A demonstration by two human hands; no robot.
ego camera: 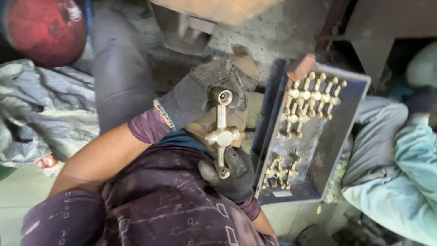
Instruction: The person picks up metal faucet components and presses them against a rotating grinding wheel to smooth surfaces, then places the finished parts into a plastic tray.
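Note:
Both my hands wear dark grey work gloves. Between them I hold a brass cross-shaped tap fitting (221,133), upright, with a round open end at the top. My left hand (200,93) grips its upper end, fingers wrapped behind it. My right hand (230,175) grips its lower end from below. The fitting's side arms stick out free in the middle.
Just right of my hands a dark blue metal tray (318,155) holds rows of similar brass fittings (312,98) at its far end and a few more fittings (281,169) near its front. A red round object (43,29) and grey cloth (41,114) lie at left; another person's pale clothing (400,182) sits at right.

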